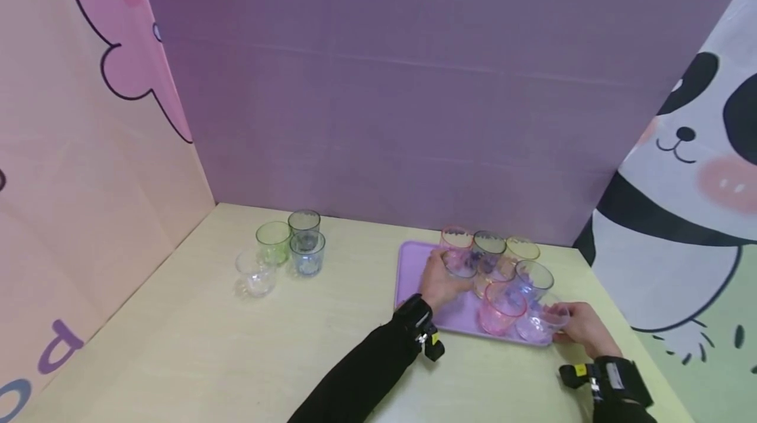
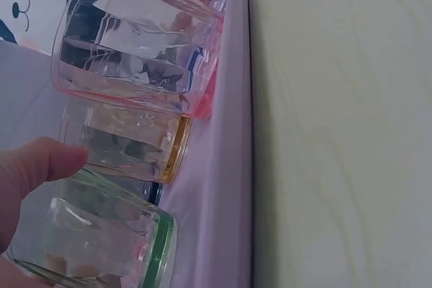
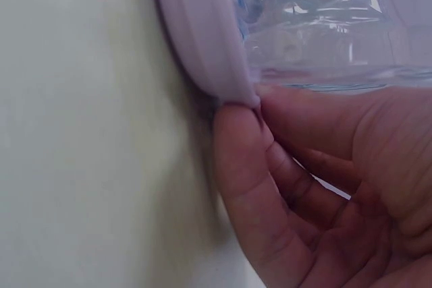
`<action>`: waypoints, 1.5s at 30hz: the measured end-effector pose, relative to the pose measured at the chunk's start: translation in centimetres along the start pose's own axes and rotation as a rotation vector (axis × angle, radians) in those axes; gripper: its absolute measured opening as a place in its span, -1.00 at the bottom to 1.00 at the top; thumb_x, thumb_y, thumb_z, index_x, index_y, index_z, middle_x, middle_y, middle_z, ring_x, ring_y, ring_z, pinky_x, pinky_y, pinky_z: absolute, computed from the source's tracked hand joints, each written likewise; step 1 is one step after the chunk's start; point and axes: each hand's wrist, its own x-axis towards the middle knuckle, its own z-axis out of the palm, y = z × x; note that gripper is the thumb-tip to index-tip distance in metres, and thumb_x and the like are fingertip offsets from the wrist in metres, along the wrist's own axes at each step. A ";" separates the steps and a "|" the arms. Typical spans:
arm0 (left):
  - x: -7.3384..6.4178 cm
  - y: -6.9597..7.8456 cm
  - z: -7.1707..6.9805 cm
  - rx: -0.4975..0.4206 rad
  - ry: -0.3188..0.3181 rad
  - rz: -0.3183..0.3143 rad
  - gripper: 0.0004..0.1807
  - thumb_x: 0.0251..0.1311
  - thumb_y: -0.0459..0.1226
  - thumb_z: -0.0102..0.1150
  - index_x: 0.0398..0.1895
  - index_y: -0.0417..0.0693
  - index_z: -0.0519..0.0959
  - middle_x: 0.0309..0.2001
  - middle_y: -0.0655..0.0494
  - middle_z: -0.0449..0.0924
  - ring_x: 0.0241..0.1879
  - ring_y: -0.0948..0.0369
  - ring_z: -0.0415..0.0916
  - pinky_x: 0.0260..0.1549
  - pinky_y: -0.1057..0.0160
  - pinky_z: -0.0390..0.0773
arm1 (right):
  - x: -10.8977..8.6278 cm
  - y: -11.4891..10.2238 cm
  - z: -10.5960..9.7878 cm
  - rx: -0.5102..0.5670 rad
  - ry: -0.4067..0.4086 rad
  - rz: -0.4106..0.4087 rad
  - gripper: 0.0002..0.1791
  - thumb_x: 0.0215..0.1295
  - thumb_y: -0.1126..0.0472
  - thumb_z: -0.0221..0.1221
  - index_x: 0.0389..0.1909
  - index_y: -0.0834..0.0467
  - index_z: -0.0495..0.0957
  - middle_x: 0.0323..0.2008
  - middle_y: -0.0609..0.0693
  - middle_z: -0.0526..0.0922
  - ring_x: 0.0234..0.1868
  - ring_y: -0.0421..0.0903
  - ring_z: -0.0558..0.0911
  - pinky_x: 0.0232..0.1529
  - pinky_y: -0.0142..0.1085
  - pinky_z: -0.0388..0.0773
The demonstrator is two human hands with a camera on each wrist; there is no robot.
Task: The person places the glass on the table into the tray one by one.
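A purple tray on the table carries several clear glass cups with tinted rims and bases. My left hand holds a green-based cup at the tray's left part, thumb on one side and a finger on the other. Beside it in the left wrist view are an amber-based cup and a pink cup. My right hand pinches the rim of the tray at its near right corner, between thumb and finger. A clear cup stands right by that thumb.
On the table's left side stand a green cup, a dark-rimmed cup, a blue cup and a colourless cup. A purple wall panel borders the table at the back, with printed side panels left and right.
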 end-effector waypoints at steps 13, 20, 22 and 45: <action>0.6 -0.4 0.0 0.049 -0.018 0.028 -0.01 -0.43 -0.14 0.50 0.21 -0.07 0.20 0.08 -0.05 0.41 0.05 0.08 0.37 0.06 0.12 0.37 | 0.0 -0.2 0.0 0.006 0.013 0.036 -0.57 0.02 0.10 0.26 -0.18 0.35 0.53 -0.23 0.21 0.58 -0.44 -0.14 0.53 -0.47 -0.30 0.57; 1.0 -0.8 0.1 0.012 -0.042 0.024 0.03 -0.44 -0.20 0.50 0.25 -0.03 0.17 0.11 -0.03 0.39 0.10 0.07 0.35 0.09 0.09 0.34 | 0.0 -0.3 0.0 0.008 0.010 0.058 -0.59 0.04 0.14 0.24 -0.15 0.34 0.52 -0.18 0.26 0.56 -0.42 -0.12 0.53 -0.47 -0.31 0.57; 1.1 -0.9 0.2 -0.003 -0.044 0.011 0.05 -0.45 -0.24 0.50 0.26 -0.02 0.16 0.12 -0.04 0.39 0.10 0.06 0.34 0.09 0.07 0.34 | 0.0 -0.3 0.0 0.015 0.008 0.064 -0.61 0.06 0.15 0.23 -0.15 0.34 0.51 -0.16 0.27 0.55 -0.41 -0.12 0.53 -0.46 -0.31 0.57; 0.1 -0.7 -4.3 0.264 -0.204 0.074 -0.06 -0.38 -0.41 0.39 0.22 -0.06 0.17 0.07 -0.11 0.33 -0.05 0.08 0.38 -0.12 0.18 0.50 | -0.1 -0.6 0.1 0.009 0.013 0.085 -0.55 0.05 0.10 0.24 -0.13 0.36 0.50 -0.17 0.28 0.53 -0.40 -0.11 0.52 -0.43 -0.28 0.57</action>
